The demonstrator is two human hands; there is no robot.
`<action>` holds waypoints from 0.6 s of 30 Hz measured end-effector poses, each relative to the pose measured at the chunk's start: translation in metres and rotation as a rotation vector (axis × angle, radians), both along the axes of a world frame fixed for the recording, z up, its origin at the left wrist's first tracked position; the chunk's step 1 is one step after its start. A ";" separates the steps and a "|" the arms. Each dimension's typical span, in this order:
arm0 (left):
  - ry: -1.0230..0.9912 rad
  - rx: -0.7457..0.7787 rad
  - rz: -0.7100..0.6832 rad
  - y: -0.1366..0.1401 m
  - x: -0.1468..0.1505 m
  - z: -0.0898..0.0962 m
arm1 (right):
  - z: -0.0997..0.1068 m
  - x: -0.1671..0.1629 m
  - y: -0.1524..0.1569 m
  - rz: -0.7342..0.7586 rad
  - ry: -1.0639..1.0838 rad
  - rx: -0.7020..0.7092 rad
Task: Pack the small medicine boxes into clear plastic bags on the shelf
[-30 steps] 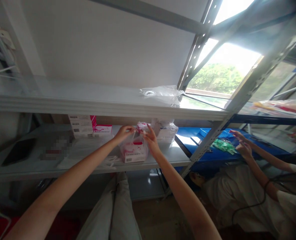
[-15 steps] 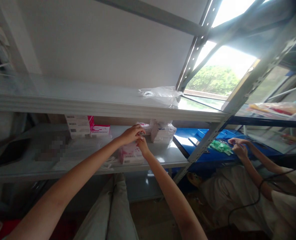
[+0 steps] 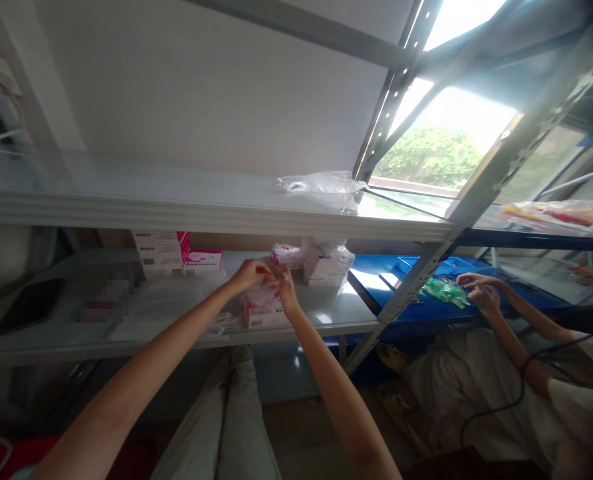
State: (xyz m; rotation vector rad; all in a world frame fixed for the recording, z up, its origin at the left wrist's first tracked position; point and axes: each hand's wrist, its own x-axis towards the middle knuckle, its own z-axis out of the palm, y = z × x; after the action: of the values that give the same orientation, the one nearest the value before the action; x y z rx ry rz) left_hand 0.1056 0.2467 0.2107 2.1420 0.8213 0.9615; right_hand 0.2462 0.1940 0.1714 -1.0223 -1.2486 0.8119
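**Clear bag with box inside, both hands at its top**

Lower shelf: clear plastic bag stands near front edge; pink-and-white box inside, seen through film. Left hand and right hand meet over bag's top, fingers drawn in narrow; cannot tell which pinches film. Behind, to the right: pale boxes in clear wrap, small pink packet beside them. Farther right, blue tray on blue surface; green bundle just in front, near co-worker's hands.
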 end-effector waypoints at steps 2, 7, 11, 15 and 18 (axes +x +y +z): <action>0.109 0.114 0.088 -0.009 0.000 0.005 | -0.002 -0.001 -0.002 -0.021 -0.011 -0.003; 0.333 0.432 0.270 -0.027 -0.003 0.014 | -0.009 -0.002 -0.002 -0.105 -0.026 0.044; 0.263 0.507 0.358 -0.034 -0.011 0.006 | -0.016 0.006 0.005 -0.082 -0.116 0.057; 0.085 0.421 0.225 -0.039 -0.011 -0.007 | -0.018 0.013 0.013 0.082 -0.275 0.005; -0.101 0.317 0.105 -0.041 -0.001 -0.022 | -0.016 0.013 0.016 0.134 -0.239 0.031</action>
State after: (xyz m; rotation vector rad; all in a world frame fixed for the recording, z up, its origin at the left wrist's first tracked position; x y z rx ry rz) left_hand 0.1044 0.2054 0.1891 2.3086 0.7804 1.3186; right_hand 0.2596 0.2100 0.1557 -1.0418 -1.5421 0.7863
